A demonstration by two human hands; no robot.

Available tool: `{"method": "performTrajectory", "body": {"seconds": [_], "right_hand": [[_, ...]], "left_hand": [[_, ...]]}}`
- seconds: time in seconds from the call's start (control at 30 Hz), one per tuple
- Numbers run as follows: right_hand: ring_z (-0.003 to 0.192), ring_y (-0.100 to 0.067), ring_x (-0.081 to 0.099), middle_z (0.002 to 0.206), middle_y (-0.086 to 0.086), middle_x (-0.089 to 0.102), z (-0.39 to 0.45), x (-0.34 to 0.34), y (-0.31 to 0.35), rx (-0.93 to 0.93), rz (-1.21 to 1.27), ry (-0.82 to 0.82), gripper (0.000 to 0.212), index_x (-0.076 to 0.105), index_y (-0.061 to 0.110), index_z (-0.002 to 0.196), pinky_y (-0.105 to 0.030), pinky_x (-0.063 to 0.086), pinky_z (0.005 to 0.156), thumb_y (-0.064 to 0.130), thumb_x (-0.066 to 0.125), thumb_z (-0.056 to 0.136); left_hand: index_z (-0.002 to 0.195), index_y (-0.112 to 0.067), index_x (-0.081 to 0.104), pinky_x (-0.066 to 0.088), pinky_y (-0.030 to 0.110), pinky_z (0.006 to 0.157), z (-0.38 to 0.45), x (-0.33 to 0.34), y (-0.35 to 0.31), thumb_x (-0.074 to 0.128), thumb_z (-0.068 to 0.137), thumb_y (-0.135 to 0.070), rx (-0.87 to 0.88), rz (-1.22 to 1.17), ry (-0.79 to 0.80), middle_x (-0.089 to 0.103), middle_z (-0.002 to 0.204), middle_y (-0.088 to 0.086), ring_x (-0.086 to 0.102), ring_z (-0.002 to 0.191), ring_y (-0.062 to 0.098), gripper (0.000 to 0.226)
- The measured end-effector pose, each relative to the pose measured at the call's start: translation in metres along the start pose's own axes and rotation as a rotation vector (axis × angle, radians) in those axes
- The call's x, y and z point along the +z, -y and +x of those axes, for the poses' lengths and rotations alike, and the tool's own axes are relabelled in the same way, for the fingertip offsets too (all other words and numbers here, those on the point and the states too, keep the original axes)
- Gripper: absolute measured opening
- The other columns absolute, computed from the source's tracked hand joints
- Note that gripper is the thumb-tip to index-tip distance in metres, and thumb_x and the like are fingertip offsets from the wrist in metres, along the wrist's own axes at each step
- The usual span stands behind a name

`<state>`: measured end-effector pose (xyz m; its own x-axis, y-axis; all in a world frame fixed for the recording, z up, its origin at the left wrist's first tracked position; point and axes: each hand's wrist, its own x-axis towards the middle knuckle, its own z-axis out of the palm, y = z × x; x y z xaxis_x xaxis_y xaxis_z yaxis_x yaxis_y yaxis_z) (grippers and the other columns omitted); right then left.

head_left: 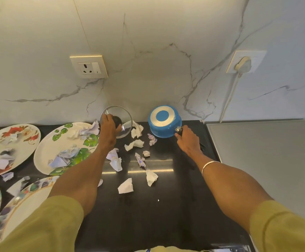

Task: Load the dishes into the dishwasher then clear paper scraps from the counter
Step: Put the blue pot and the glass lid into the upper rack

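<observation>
I am looking at a home kitchen. A black polished counter (pixel 148 206) meets a white marble-veined backsplash (pixel 148 51) with a wall socket (pixel 89 66) at upper left and a plugged-in cord (pixel 242 64) at upper right. Floral dinner plates (pixel 9 148) crowd the left; a blue saucepan (pixel 163 122) sits mid-frame.
</observation>
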<state>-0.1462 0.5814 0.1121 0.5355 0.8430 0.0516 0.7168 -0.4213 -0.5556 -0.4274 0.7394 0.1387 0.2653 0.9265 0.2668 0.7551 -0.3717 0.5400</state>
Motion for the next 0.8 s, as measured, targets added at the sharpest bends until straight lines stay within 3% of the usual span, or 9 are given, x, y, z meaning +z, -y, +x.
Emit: {"method": "performTrajectory", "body": {"seconds": [0.17, 0.3, 0.47, 0.63, 0.8], "right_hand": [[0.093, -0.022, 0.069, 0.102, -0.002, 0.066, -0.028, -0.013, 0.001, 0.0, -0.003, -0.043, 0.031, 0.052, 0.016, 0.114, -0.037, 0.055, 0.083, 0.038, 0.061, 0.094], [0.092, -0.022, 0.068, 0.094, 0.003, 0.06, -0.057, -0.03, -0.006, 0.003, -0.014, -0.063, 0.031, 0.05, 0.013, 0.116, -0.028, 0.044, 0.073, 0.035, 0.059, 0.096], [0.098, -0.023, 0.067, 0.109, -0.004, 0.064, -0.094, -0.055, -0.027, 0.042, 0.024, -0.083, 0.036, 0.049, 0.013, 0.121, -0.034, 0.052, 0.082, 0.037, 0.058, 0.096], [0.095, -0.022, 0.064, 0.103, -0.004, 0.063, -0.141, -0.083, -0.058, 0.043, 0.012, -0.106, 0.032, 0.051, 0.011, 0.115, -0.03, 0.043, 0.076, 0.037, 0.057, 0.097], [0.094, -0.023, 0.067, 0.104, -0.004, 0.066, -0.197, -0.094, -0.093, 0.062, 0.018, -0.112, 0.034, 0.05, 0.013, 0.115, -0.035, 0.051, 0.084, 0.04, 0.058, 0.096]], "left_hand": [[0.124, 0.0, 0.045, 0.048, 0.04, 0.097, -0.021, -0.006, -0.019, 0.068, 0.089, -0.017, 0.048, 0.014, 0.046, 0.044, 0.128, 0.019, 0.053, 0.113, 0.035, 0.046], [0.119, 0.002, 0.047, 0.048, 0.041, 0.093, -0.047, -0.007, -0.04, 0.063, 0.092, -0.017, 0.118, 0.056, 0.057, 0.045, 0.121, 0.02, 0.054, 0.106, 0.036, 0.036], [0.122, 0.001, 0.048, 0.047, 0.042, 0.099, -0.087, -0.004, -0.066, 0.062, 0.092, -0.018, 0.168, 0.11, 0.088, 0.045, 0.125, 0.019, 0.051, 0.111, 0.034, 0.039], [0.121, 0.006, 0.051, 0.045, 0.046, 0.094, -0.14, -0.001, -0.097, 0.064, 0.089, -0.016, 0.163, 0.154, 0.08, 0.048, 0.125, 0.025, 0.051, 0.111, 0.041, 0.04], [0.125, 0.005, 0.049, 0.043, 0.044, 0.095, -0.206, 0.003, -0.129, 0.063, 0.09, -0.017, 0.203, 0.125, 0.119, 0.047, 0.126, 0.023, 0.049, 0.112, 0.039, 0.044]]}}
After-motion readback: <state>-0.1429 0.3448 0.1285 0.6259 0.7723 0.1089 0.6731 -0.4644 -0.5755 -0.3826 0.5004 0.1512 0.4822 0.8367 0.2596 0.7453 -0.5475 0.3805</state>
